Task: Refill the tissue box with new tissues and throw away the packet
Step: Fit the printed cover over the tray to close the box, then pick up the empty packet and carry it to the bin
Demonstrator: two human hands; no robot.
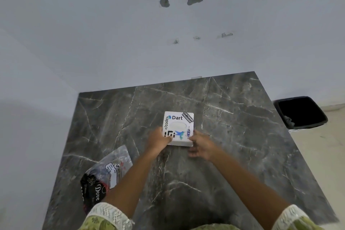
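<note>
A white square tissue box [178, 123] covered in stickers sits flat in the middle of the dark marble table [233, 136], its oval slot facing up. My left hand [158, 140] grips the box's near left corner, thumb on the top face. My right hand [200, 145] rests against the near right corner, fingers partly curled along the side. A clear and black plastic tissue packet [104, 177] lies on the table at the near left, beside my left forearm.
A black bin [300, 112] with a dark liner stands on the floor to the right of the table. The table's back and left edges meet pale walls. Beige floor shows at the right.
</note>
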